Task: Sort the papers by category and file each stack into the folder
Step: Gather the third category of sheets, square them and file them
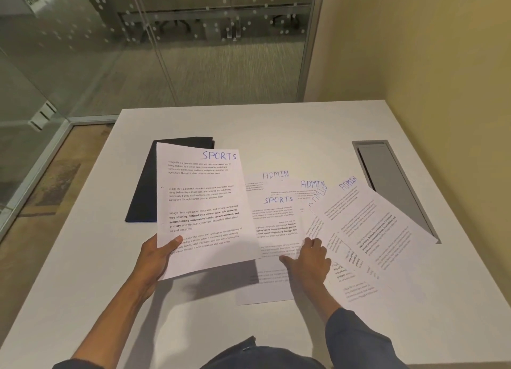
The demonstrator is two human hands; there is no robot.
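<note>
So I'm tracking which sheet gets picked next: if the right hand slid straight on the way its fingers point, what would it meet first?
The right hand already rests on the spread white sheets; straight ahead lies the loose white sheet headed SPORTS, probably first, though overlaps make the layering unclear.

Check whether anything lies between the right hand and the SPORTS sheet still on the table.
Nothing visible does. The right hand already rests on the SPORTS sheet on the table, whose heading is uncovered. ADMIN sheets overlap its right edge, and the held SPORTS sheet hangs over its left edge.
</note>
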